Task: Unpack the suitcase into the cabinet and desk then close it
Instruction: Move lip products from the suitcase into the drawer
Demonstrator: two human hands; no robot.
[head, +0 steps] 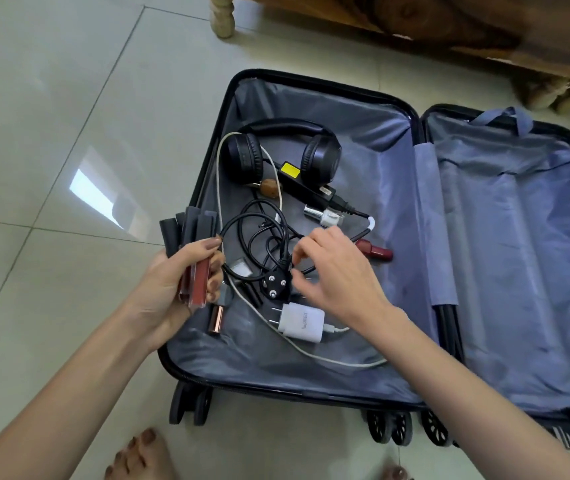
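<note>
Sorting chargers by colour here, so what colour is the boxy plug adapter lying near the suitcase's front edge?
White, clearest in the head view: the boxy plug adapter.

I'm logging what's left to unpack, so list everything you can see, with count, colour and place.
suitcase: one, black shell, grey lining, open flat on the floor
headphones: one pair, black, far end of left half
black cable: one tangle, black, middle of left half
three-pin plug: one, black, by the tangle
charger: one, white, near end of left half
white cable: one, white, looping along the left half
red tube: one, dark red, beyond the right hand
rose-gold tube: one, near left edge
lip tubes: several, red with dark caps, in left grip
left hand: closed on the tubes
right hand: open over the cables
</note>
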